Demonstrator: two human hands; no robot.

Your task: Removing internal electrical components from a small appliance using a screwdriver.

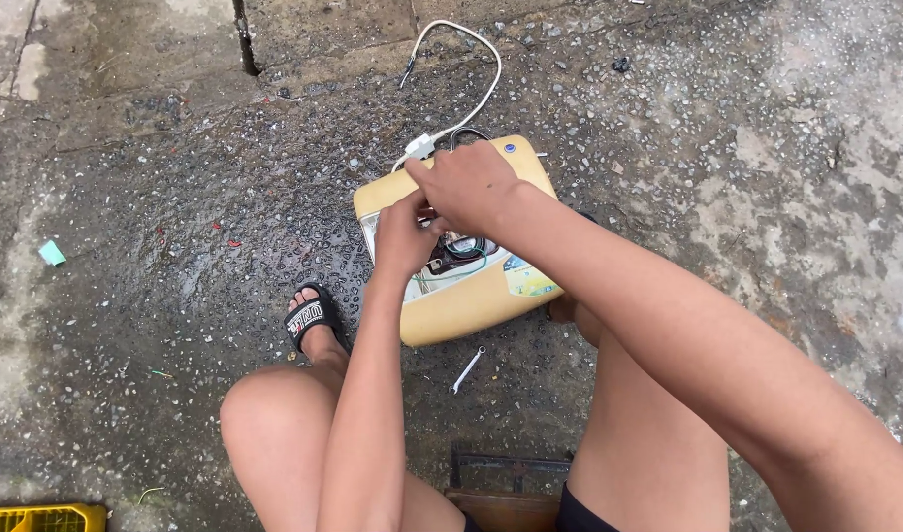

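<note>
Near the centre of the frame, a cream-yellow appliance casing (471, 305) lies opened on the wet, gravelly ground (176, 227). Both hands work inside its exposed cavity, where dark parts and a green wire (468, 264) show. The left hand (402, 236) pinches something small at the opening; what it is, I cannot tell. The right hand (468, 182) curls over the upper edge, fingers bent down, its grip hidden. A white cable (486, 89) loops away toward the top of the frame. A small spanner (467, 369) lies just below the casing.

Judging from this, the wet ground is the main risk: damp could reach the open wiring, and small loose parts could vanish among the gravel.
</note>
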